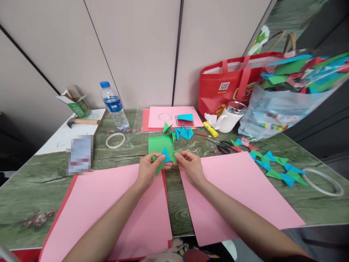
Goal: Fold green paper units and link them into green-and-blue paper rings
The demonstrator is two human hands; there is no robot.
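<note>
Between my hands is a folded paper piece (166, 154) with blue and green parts, held above the gap between two pink sheets. My left hand (149, 167) pinches its blue and left green part between thumb and fingers. At the other end, my right hand (191, 165) pinches the green part on the right. Just behind lies a green paper square (158, 143), partly covered by the held piece. Blue folded pieces (184, 132) and a small green folded piece (167, 127) rest beyond it. Where the held parts join is hidden by my fingers.
Pink sheets (117, 203) lie left and right. Scissors (222, 146), a yellow glue stick (211, 129), a white mug (230, 118) and a folded-paper ring (280, 169) are on the right. A water bottle (114, 105), tape roll (115, 140) and hammer (84, 122) stand or lie left.
</note>
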